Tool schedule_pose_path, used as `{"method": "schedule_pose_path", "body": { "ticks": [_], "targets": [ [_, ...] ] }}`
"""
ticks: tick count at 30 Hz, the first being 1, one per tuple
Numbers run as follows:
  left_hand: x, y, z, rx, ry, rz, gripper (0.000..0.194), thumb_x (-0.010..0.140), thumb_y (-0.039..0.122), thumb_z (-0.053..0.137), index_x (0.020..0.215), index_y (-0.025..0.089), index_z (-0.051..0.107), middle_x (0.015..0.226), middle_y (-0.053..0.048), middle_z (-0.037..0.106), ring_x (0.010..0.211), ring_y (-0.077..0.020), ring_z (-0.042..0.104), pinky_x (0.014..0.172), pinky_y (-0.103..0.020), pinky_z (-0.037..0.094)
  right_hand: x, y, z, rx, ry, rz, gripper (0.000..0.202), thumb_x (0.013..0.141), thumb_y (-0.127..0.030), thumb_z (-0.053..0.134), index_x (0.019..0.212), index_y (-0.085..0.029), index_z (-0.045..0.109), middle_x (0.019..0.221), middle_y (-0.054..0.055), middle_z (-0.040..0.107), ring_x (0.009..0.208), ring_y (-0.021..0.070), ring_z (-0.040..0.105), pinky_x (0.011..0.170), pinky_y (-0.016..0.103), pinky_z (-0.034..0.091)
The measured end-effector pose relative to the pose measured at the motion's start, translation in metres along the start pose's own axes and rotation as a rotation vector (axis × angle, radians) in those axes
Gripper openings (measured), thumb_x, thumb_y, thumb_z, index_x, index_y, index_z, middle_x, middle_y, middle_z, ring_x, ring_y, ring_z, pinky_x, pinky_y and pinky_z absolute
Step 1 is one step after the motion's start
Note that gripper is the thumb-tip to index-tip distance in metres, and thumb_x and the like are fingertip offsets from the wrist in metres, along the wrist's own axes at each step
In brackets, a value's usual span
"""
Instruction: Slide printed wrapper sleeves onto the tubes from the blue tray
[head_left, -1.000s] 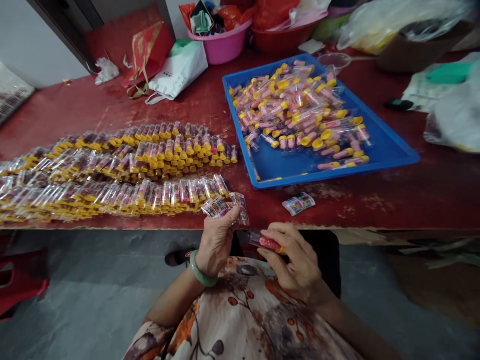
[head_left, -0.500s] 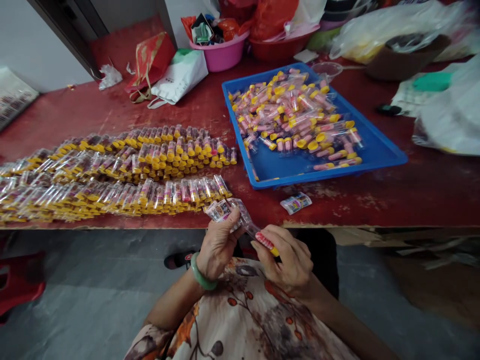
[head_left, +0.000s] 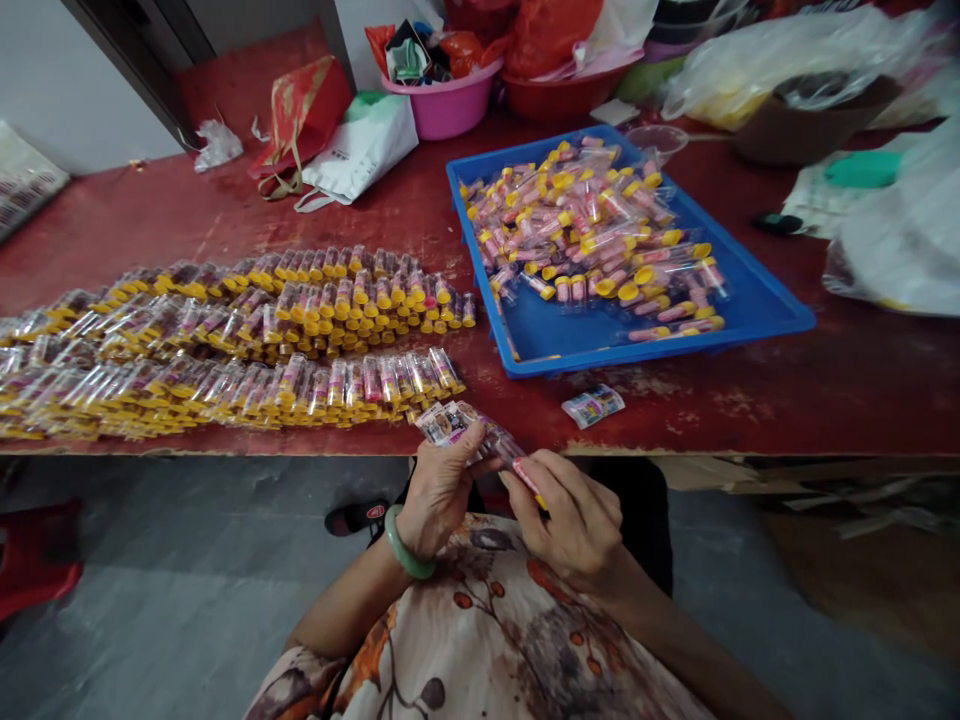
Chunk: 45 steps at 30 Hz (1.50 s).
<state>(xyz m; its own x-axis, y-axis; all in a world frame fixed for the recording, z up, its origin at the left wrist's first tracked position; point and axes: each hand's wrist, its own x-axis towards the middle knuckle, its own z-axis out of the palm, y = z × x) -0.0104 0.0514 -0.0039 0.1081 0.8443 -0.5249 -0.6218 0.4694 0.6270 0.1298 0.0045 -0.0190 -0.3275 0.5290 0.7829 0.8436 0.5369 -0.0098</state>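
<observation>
Just in front of the table edge, my left hand (head_left: 442, 492) is closed on a few small printed labels (head_left: 442, 423) and a clear plastic tube (head_left: 501, 440), thumb on top. My right hand (head_left: 574, 512) pinches a pink-and-red ribbed piece with a yellow cap (head_left: 530, 480). This piece meets the tube's near end; how far inside it sits I cannot tell. Beyond my left hand lie rows of filled clear tubes with yellow caps (head_left: 337, 385), stacked on the table. Another printed label (head_left: 593, 405) rests on the tabletop ahead of my right hand.
A blue tray (head_left: 750, 320) with a heap of yellow-capped tubes (head_left: 592, 230) stands on the red table (head_left: 405, 225). Behind it are a pink basin (head_left: 450, 105) and a red basin (head_left: 562, 92). Paper bags (head_left: 367, 150) lie at back left, a plastic bag (head_left: 892, 240) at right.
My right hand has pushed the pink piece up and left toward the clear tube, and less of it shows. My left hand has barely moved.
</observation>
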Motion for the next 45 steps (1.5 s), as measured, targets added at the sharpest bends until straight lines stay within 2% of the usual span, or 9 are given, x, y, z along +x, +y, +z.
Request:
{"method": "schedule_pose_path", "body": {
  "ticks": [8, 14, 21, 23, 28, 31, 35, 40, 45],
  "targets": [
    [-0.001, -0.003, 0.002, 0.035, -0.055, 0.067, 0.038, 0.058, 0.029, 0.088, 0.087, 0.014, 0.071, 0.081, -0.002, 0.072, 0.069, -0.0128, 0.063, 0.070, -0.027, 0.053, -0.008, -0.002, 0.006, 0.041, -0.040, 0.076, 0.031, 0.080, -0.012, 0.072, 0.108, -0.023, 0.067, 0.097, 0.006, 0.071, 0.096, 0.0217, 0.070, 0.078, 0.030, 0.057],
    [-0.003, 0.002, -0.002, 0.052, -0.084, 0.034, 0.030, 0.065, 0.032, 0.084, 0.087, 0.017, 0.071, 0.087, -0.003, 0.072, 0.077, -0.0160, 0.065, 0.075, -0.031, 0.054, 0.008, 0.004, -0.006, 0.563, -0.180, 0.317, 0.039, 0.090, -0.022, 0.058, 0.127, -0.013, 0.052, 0.115, 0.017, 0.062, 0.109, 0.0257, 0.063, 0.089, 0.039, 0.058],
    [-0.002, -0.003, -0.001, 0.045, -0.114, 0.031, 0.040, 0.059, 0.027, 0.088, 0.095, 0.017, 0.072, 0.087, -0.003, 0.074, 0.075, -0.0156, 0.066, 0.079, -0.031, 0.052, 0.000, -0.003, -0.011, 0.101, -0.113, -0.027, 0.030, 0.079, -0.009, 0.070, 0.108, -0.019, 0.064, 0.106, 0.011, 0.071, 0.103, 0.0270, 0.067, 0.080, 0.036, 0.060],
    [-0.003, -0.003, 0.001, 0.061, -0.126, 0.040, 0.040, 0.058, 0.025, 0.089, 0.094, 0.017, 0.073, 0.086, -0.003, 0.074, 0.074, -0.0154, 0.065, 0.080, -0.031, 0.051, 0.000, -0.006, -0.009, 0.197, -0.082, 0.074, 0.031, 0.080, -0.011, 0.070, 0.108, -0.021, 0.063, 0.104, 0.009, 0.071, 0.100, 0.0248, 0.068, 0.080, 0.035, 0.059],
    [-0.010, 0.001, 0.000, 0.119, -0.221, -0.086, 0.032, 0.060, 0.023, 0.087, 0.088, 0.015, 0.074, 0.084, -0.004, 0.073, 0.073, -0.0151, 0.065, 0.075, -0.028, 0.050, 0.004, -0.001, 0.001, 0.550, 0.063, 0.526, 0.033, 0.077, -0.024, 0.075, 0.104, -0.021, 0.056, 0.099, 0.007, 0.061, 0.080, 0.0177, 0.063, 0.067, 0.032, 0.057],
    [-0.013, 0.002, -0.001, 0.144, -0.264, -0.147, 0.033, 0.060, 0.027, 0.087, 0.087, 0.013, 0.075, 0.082, -0.005, 0.073, 0.071, -0.0157, 0.064, 0.071, -0.028, 0.049, 0.007, 0.009, 0.005, 0.599, 0.026, 0.614, 0.044, 0.073, -0.035, 0.078, 0.107, -0.021, 0.054, 0.104, 0.007, 0.055, 0.073, 0.0147, 0.056, 0.061, 0.030, 0.053],
    [-0.014, 0.004, -0.003, 0.181, -0.292, -0.146, 0.036, 0.057, 0.027, 0.089, 0.086, 0.013, 0.075, 0.081, -0.006, 0.072, 0.071, -0.0163, 0.064, 0.073, -0.029, 0.050, 0.013, 0.017, 0.005, 0.554, -0.033, 0.624, 0.056, 0.070, -0.040, 0.078, 0.116, -0.021, 0.052, 0.106, 0.007, 0.052, 0.068, 0.0120, 0.050, 0.060, 0.029, 0.050],
    [-0.013, 0.005, -0.006, 0.242, -0.321, -0.162, 0.031, 0.061, 0.028, 0.086, 0.087, 0.015, 0.075, 0.080, -0.006, 0.072, 0.069, -0.0175, 0.065, 0.072, -0.031, 0.052, 0.013, 0.014, 0.002, 0.472, -0.046, 0.577, 0.050, 0.076, -0.036, 0.074, 0.118, -0.021, 0.053, 0.104, 0.007, 0.058, 0.065, 0.0121, 0.055, 0.055, 0.026, 0.051],
    [-0.015, 0.007, -0.005, 0.220, -0.354, -0.126, 0.026, 0.065, 0.024, 0.084, 0.088, 0.016, 0.076, 0.085, -0.005, 0.074, 0.074, -0.0163, 0.066, 0.075, -0.029, 0.052, 0.006, 0.012, -0.008, 0.545, -0.080, 0.452, 0.038, 0.082, -0.019, 0.069, 0.118, -0.022, 0.058, 0.102, 0.007, 0.067, 0.083, 0.0176, 0.067, 0.072, 0.030, 0.058]
  ]
}}
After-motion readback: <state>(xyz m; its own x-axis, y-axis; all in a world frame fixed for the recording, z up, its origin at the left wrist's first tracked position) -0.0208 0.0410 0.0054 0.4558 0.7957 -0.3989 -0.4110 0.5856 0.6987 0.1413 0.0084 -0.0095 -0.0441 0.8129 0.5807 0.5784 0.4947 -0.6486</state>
